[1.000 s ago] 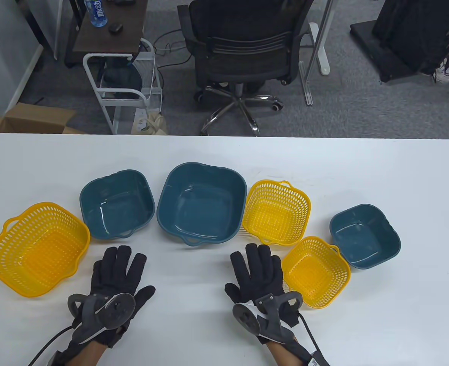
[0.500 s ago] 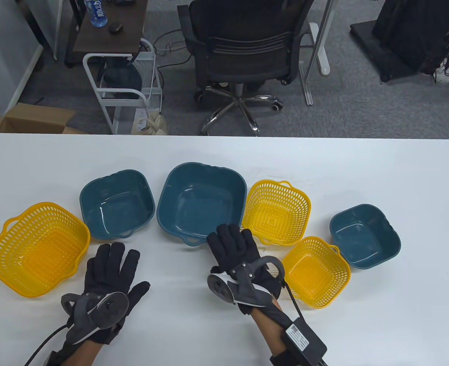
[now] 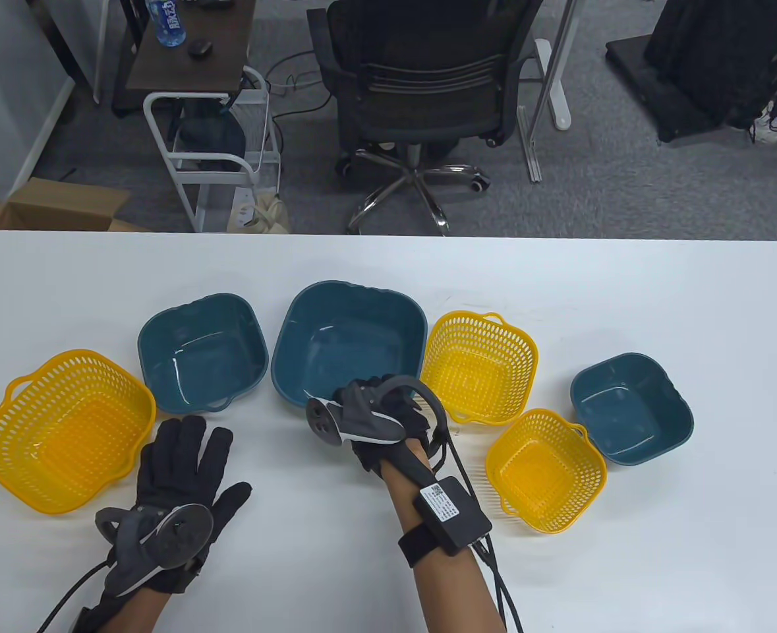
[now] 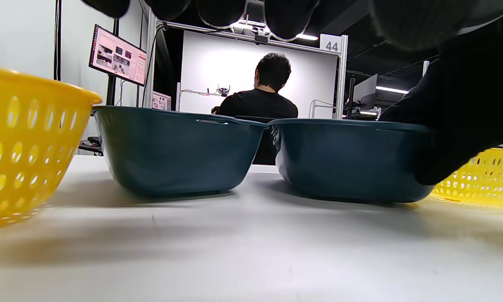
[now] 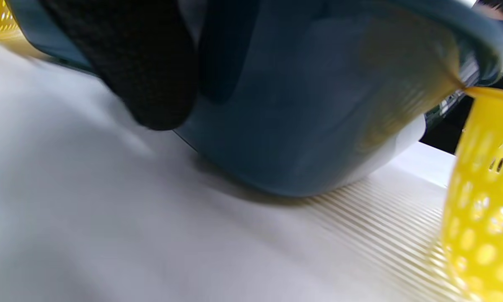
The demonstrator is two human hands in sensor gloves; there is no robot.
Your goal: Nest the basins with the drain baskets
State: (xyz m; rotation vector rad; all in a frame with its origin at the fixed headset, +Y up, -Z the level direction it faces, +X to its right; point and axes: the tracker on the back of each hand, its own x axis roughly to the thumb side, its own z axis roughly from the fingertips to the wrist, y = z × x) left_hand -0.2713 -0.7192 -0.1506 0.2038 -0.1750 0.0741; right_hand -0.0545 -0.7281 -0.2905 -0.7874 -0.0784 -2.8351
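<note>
Three teal basins and three yellow drain baskets stand apart on the white table. From left: large basket [image 3: 65, 428], medium basin [image 3: 202, 353], large basin [image 3: 348, 349], medium basket [image 3: 479, 366], small basket [image 3: 546, 469], small basin [image 3: 632, 409]. My left hand [image 3: 213, 458] lies flat and open on the table, below the medium basin, holding nothing. My right hand [image 3: 368, 395] is at the large basin's near rim; the tracker hides its fingers. In the right wrist view a gloved finger [image 5: 142, 63] lies against the large basin's [image 5: 297, 105] outer wall.
The table's far edge [image 3: 388, 236] runs behind the basins, with an office chair [image 3: 421, 92] and a white trolley [image 3: 210, 132] beyond. In the left wrist view the medium basin [image 4: 172, 151] and large basin [image 4: 352, 159] stand side by side.
My right hand has moved forward and left from the table to the large basin's near rim. My left hand has drifted slightly left and back, still flat.
</note>
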